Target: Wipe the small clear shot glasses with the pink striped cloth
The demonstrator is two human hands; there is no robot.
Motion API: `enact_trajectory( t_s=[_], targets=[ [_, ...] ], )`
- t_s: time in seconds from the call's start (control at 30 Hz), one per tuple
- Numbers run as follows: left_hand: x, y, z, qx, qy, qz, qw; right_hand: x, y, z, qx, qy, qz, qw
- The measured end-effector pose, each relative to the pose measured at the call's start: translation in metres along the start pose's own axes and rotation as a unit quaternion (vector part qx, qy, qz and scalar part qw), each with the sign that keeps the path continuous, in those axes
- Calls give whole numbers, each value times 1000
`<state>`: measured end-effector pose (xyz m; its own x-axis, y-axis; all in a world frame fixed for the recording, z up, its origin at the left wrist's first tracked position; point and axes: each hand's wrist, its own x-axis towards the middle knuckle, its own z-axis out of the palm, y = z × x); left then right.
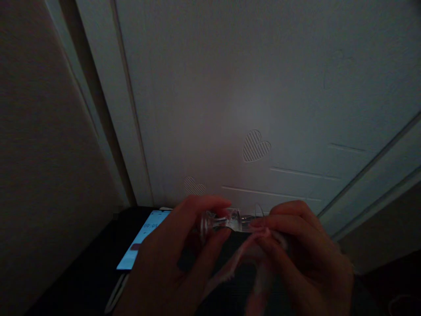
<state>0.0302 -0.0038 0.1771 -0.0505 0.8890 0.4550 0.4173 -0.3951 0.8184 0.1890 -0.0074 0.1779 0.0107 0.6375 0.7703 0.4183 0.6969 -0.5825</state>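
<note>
My left hand [177,254] pinches a clear glass-like piece [234,219] between thumb and fingers. A rounded rim shows at its left end and a narrower part runs to the right; its exact kind I cannot tell in the dim light. My right hand [299,245] has its thumb and fingers closed on a pink cloth strip [241,254] against the right end of the clear piece. The strip has a frayed edge and hangs down between my hands. Above the right fingertips a thin, pale loop [259,210] sticks up.
Behind my left hand a lit phone [144,237] with a timer lies on a dark surface [88,263]. Beside it runs a white cable-like thing [116,292]. A pale panel [197,96] with embossed hearts rises just beyond my hands, and a wall [42,153] stands at the left.
</note>
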Motion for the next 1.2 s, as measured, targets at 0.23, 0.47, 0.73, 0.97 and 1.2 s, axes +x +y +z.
enact_trajectory(
  t_s=[0.23,0.47,0.73,0.97,1.2],
  targets=[
    [-2,3,-1,-19,39,-16,999,0,2,-1,-16,1,-10,1000],
    [-3,3,1,-38,71,-7,997,-1,2,-3,-38,-23,-12,999],
    [-3,15,-2,-214,-13,-140,967,1,-1,-4,-49,-47,-14,998],
    [3,13,0,-318,29,-177,931,5,-3,-6,-64,-88,-17,994],
    [11,5,6,-360,62,-210,907,3,2,-6,-82,-72,-14,994]
  ],
)
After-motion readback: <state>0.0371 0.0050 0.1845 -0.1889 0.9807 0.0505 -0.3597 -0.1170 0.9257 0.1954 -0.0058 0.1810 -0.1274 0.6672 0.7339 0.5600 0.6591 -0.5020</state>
